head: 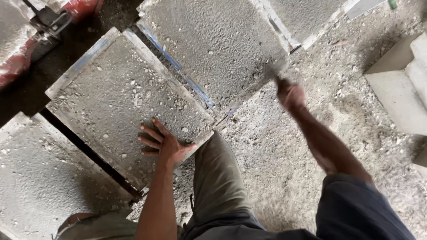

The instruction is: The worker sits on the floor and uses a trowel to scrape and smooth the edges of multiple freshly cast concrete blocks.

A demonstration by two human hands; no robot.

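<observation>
My left hand (162,142) lies flat with fingers spread on the wet grey concrete in a square mould (116,95), near its front corner. My right hand (290,94) is blurred with motion and grips a trowel (262,79). The trowel's blade rests on the concrete of a second filled mould (213,40) at its near edge. My knee in olive trousers (218,173) is between my two arms.
A third filled mould (40,178) sits at the lower left and a fourth (307,15) at the top right. Loose concrete rubble (275,151) covers the ground. A pale concrete block (402,84) stands at the right. A red machine part (18,62) is at top left.
</observation>
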